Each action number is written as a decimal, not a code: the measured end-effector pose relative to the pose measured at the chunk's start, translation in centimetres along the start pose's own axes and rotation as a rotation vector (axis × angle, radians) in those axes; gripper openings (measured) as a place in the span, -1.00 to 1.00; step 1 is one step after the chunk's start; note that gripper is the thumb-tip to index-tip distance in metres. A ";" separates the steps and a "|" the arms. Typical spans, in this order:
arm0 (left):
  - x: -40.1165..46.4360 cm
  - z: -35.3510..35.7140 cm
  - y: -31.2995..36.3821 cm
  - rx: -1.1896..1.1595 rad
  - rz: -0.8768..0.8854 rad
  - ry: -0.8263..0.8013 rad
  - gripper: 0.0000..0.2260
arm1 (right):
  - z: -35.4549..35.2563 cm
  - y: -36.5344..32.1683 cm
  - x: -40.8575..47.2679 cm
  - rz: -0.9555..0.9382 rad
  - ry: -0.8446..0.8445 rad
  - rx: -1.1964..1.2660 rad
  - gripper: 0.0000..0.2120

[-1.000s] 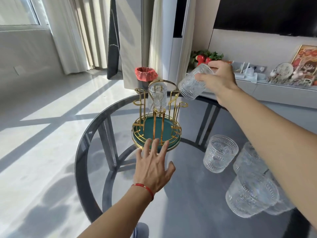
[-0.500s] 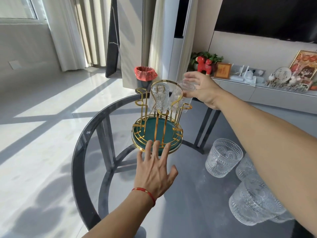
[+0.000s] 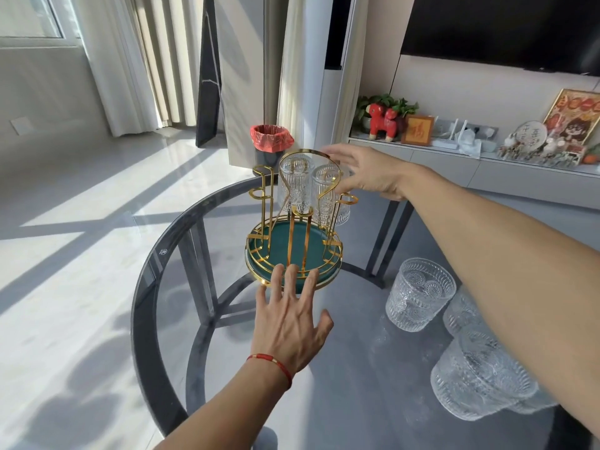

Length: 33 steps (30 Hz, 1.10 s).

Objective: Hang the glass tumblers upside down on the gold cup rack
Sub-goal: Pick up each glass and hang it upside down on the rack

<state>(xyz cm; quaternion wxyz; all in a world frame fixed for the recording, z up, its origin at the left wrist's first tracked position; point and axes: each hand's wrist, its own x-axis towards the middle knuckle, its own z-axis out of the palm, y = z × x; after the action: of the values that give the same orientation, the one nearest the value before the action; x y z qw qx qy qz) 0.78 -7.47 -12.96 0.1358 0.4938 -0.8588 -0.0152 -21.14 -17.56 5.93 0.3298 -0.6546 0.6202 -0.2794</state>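
Head: hung tumbler (image 3: 329,193) beside open right hand (image 3: 368,173)

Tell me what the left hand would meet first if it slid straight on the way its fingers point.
The left hand points at the rack; its fingers seem already at the near rim of the green base, so that rim comes first.

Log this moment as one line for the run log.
rack: two tumblers hung | right hand: open beside second tumbler | left hand: fingertips at rack base | table: three tumblers waiting
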 end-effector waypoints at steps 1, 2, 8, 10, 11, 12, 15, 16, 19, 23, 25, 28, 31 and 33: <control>0.0 0.0 0.0 0.001 0.001 0.001 -0.33 | -0.1 -0.1 -0.5 0.005 0.036 0.003 -0.21; 0.0 0.0 0.0 0.004 0.000 -0.002 -0.33 | -0.2 -0.2 -1.2 0.005 0.097 0.011 -0.28; 0.0 -2.5 1.4 0.011 0.029 0.027 -0.27 | 1.1 0.1 -10.3 -0.110 0.413 -0.230 -0.54; 0.0 -4.0 2.3 -0.086 0.099 0.140 -0.31 | 2.2 0.5 -14.7 -0.230 0.458 -0.405 -0.60; -0.2 -4.4 2.6 -0.172 0.143 0.184 -0.34 | 2.9 0.9 -17.0 -0.271 0.494 -0.429 -0.63; -0.5 -4.7 3.1 -0.272 0.189 0.199 -0.36 | 3.7 1.4 -19.2 -0.294 0.551 -0.429 -0.66; -2.2 -5.2 5.0 -0.490 0.344 0.146 -0.39 | 5.8 3.5 -24.4 -0.297 0.751 -0.398 -0.71; -2.7 -5.2 5.8 -0.500 0.398 0.150 -0.40 | 6.2 4.1 -25.6 -0.283 0.785 -0.381 -0.71; -4.1 -5.1 8.2 -0.550 0.500 0.108 -0.37 | 6.4 5.8 -27.7 -0.242 0.830 -0.322 -0.74; -6.0 -4.5 11.4 -0.739 0.418 -0.035 -0.27 | 6.0 7.4 -29.5 -0.157 0.766 -0.359 -0.75; -6.6 -4.2 12.9 -0.776 0.346 -0.063 -0.20 | 5.6 8.0 -30.1 -0.121 0.684 -0.361 -0.74; -6.6 -4.0 14.4 -0.744 0.327 -0.095 -0.10 | 5.7 8.5 -30.5 -0.090 0.552 -0.374 -0.75; -6.0 -3.8 15.5 -0.800 0.351 -0.082 -0.18 | 6.1 8.7 -30.4 -0.078 0.512 -0.473 -0.74; -5.8 -3.8 16.1 -0.852 0.335 -0.070 -0.22 | 6.3 8.4 -30.3 -0.064 0.517 -0.533 -0.72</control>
<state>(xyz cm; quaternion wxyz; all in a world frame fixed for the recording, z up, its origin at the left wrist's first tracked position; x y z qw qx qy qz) -9.15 6.12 -8.03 0.2983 0.2474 -0.8480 -0.3616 -23.79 13.09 -3.23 -0.0286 -0.6443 0.7134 -0.2741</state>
